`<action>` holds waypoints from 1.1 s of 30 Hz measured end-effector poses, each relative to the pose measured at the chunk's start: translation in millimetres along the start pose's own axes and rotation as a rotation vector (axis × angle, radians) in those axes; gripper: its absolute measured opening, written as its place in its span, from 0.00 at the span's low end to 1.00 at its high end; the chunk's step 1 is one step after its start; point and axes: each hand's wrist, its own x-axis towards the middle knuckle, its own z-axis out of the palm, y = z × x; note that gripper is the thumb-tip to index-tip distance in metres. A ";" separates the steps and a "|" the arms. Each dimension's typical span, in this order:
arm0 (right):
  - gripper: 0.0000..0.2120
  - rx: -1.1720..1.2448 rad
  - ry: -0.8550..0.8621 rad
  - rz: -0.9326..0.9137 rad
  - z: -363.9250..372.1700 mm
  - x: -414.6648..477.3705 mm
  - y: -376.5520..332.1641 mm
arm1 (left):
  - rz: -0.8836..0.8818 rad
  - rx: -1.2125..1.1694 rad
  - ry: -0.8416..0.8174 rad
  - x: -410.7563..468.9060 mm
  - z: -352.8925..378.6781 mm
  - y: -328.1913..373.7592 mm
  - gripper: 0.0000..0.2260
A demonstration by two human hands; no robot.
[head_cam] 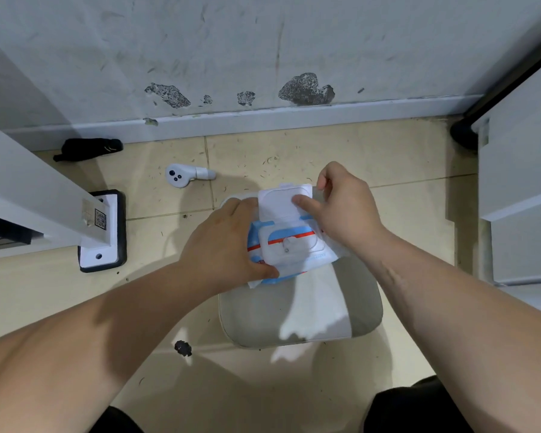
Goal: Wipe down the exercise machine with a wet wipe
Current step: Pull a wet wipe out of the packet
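You are holding the wet wipe pack [289, 254] on the far end of the grey padded seat [297, 310], its white flip lid [283, 203] standing open. Your left hand [222, 245] is gripping the pack's left side, hiding that edge, with a white corner poking out beneath. Your right hand [341, 207] is covering the right edge, fingers curled, forefinger pressing the lid. Whether a wipe is showing in the opening is hard to make out. A white controller [181, 175] is lying on the tiled floor [403, 157] nearby.

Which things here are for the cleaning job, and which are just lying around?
For the job:
- blue and white wet wipe pack, white flip lid open
- grey padded seat under it

Just lying about:
- white handheld controller
- black cloth bundle
- small dark scrap
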 end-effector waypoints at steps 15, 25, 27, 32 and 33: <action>0.06 -0.185 -0.474 -0.300 -10.7 -7.6 -5.5 | 0.271 0.050 0.115 -0.1 -0.6 -3.5 0.24; 0.04 -0.372 -0.381 -0.487 4.6 -16.2 -8.0 | 0.116 -0.042 0.059 -1.4 2.6 -6.4 0.20; 0.05 -0.384 -0.373 -0.527 6.7 -19.1 -7.5 | 0.118 -0.044 0.050 -1.4 1.7 -6.0 0.22; 0.09 -0.516 -0.380 -0.591 10.0 -22.3 -4.1 | 0.116 -0.059 0.058 -2.9 3.7 -5.1 0.20; 0.09 -0.534 -0.385 -0.595 9.5 -22.9 -4.3 | 0.115 -0.060 0.062 -2.6 4.5 -5.5 0.20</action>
